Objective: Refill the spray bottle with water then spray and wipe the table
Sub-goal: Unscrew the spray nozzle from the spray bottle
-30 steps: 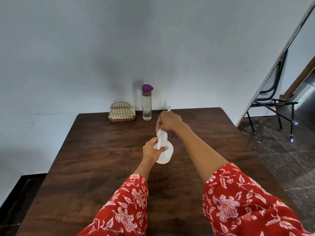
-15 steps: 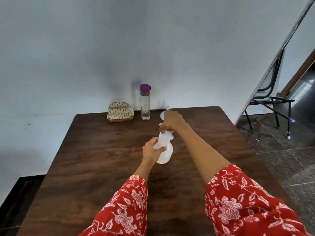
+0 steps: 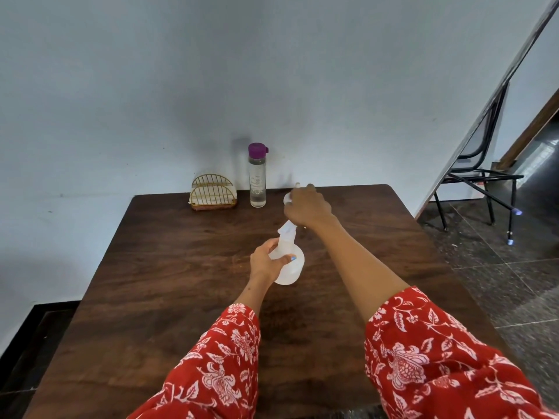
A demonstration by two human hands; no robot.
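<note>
Both hands' fingers grip: left hand (image 3: 266, 263) spray bottle (image 3: 289, 264), right hand (image 3: 308, 205) hiding its sprayer head (image 3: 288, 198).

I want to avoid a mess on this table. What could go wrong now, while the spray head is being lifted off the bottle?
1. The left hand grips only the neck of the spray bottle, which looks tilted; it could tip.
2. The spray head in the right hand may drip on the wooden table.
3. The right hand is near the water bottle and could knock it.
</note>
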